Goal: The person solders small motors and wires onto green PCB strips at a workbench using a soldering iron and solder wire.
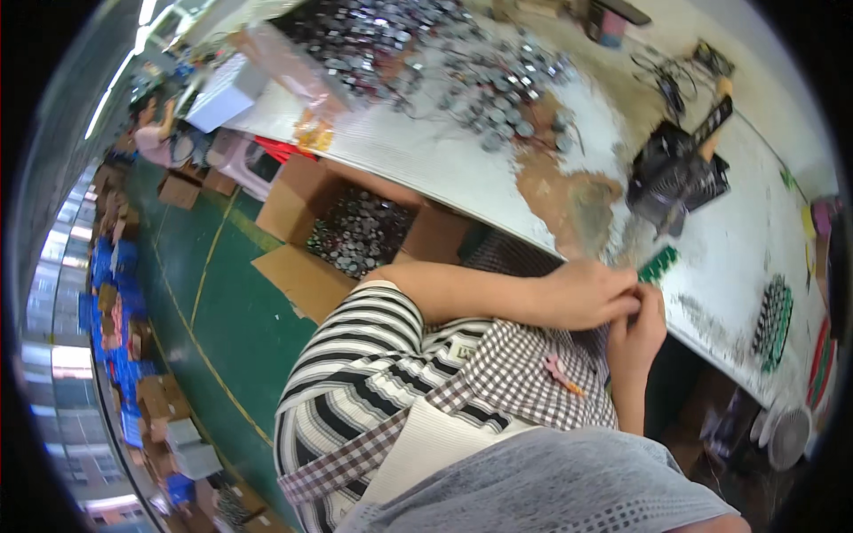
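My left hand and my right hand meet at the table's near edge, fingers bent and pressed close together. From the fingertips sticks out a narrow green circuit board strip, tilted up to the right. Its lower end is hidden by the fingers, and any small part pinched there is too small to make out. Farther right on the white table lies a bundle of similar green strips. Behind the hands stands a black fan-like device.
Small round silver parts with wires are heaped across the far table. An open cardboard box of similar parts stands left of my knees. A brown stain marks the tabletop. At lower right is a small fan; another person sits far left.
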{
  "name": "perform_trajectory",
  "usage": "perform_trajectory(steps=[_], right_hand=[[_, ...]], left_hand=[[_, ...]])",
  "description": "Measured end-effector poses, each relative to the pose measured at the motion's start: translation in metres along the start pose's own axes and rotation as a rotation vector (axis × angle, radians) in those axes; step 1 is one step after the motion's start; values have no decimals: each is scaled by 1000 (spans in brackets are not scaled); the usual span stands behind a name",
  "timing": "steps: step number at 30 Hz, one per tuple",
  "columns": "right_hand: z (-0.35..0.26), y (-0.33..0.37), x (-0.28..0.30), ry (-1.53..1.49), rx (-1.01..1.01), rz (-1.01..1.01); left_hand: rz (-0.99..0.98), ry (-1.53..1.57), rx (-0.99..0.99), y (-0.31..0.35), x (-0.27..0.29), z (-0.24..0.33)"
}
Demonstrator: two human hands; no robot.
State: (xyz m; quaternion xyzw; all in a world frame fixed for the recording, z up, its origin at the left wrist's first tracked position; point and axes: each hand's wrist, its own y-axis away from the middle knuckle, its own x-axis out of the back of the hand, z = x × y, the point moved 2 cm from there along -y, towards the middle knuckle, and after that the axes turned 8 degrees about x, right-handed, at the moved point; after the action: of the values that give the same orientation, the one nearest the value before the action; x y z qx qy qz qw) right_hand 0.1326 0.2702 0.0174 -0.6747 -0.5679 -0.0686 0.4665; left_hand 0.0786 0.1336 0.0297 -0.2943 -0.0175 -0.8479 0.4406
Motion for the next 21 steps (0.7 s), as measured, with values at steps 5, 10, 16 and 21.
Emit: perform_trajectory(steps=[5, 10, 16, 21], right_hand=[[8, 6, 1, -317, -278, 6], [34, 15, 11, -612, -358, 225], [55, 0, 18, -298, -353, 294], [48, -31, 15, -37, -124, 74]], left_hand=[[54, 124, 90, -3, -4, -21], [415, -549, -337, -36, 78, -49], [488, -990, 328, -86, 207, -155], [73, -846, 214, -88, 181, -170]])
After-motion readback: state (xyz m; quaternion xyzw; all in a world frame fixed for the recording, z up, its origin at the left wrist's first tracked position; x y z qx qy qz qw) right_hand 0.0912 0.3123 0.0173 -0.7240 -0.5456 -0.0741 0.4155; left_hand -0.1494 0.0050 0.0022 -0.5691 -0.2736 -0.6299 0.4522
